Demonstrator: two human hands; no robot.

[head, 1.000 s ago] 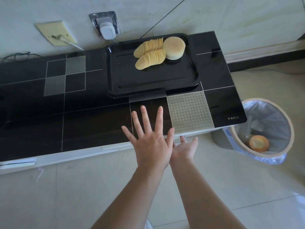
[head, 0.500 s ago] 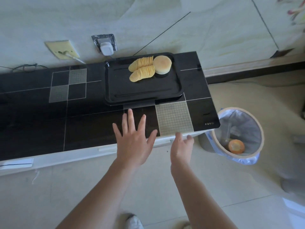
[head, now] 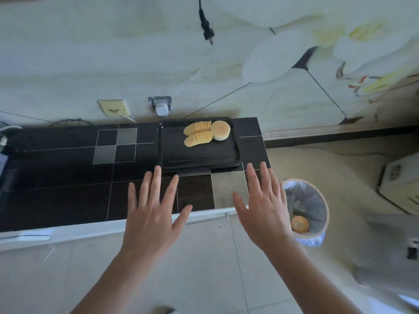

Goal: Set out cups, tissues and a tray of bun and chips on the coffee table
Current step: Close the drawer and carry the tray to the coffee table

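A black tray (head: 199, 155) lies on the right end of a low black glossy cabinet top (head: 68, 177), against the wall. At the tray's far side lie two rows of yellow chips (head: 197, 134) and a round pale bun (head: 220, 130). My left hand (head: 154, 214) is spread flat, fingers straight, in front of the tray's near left corner. My right hand (head: 265, 207) is spread the same way near the tray's near right corner. Both hands hold nothing and are apart from the tray. No cups or tissues are in view.
A bin (head: 306, 211) lined with a bag, with an orange round thing inside, stands on the floor right of the cabinet. Wall sockets (head: 159, 105) and a hanging plug (head: 207, 32) are behind the tray. A pale appliance (head: 401, 184) stands at the far right.
My hands have moved apart and forward: the right hand opened out and rose beside the left, which shifted left. The view has pulled back and tilted up the wall.
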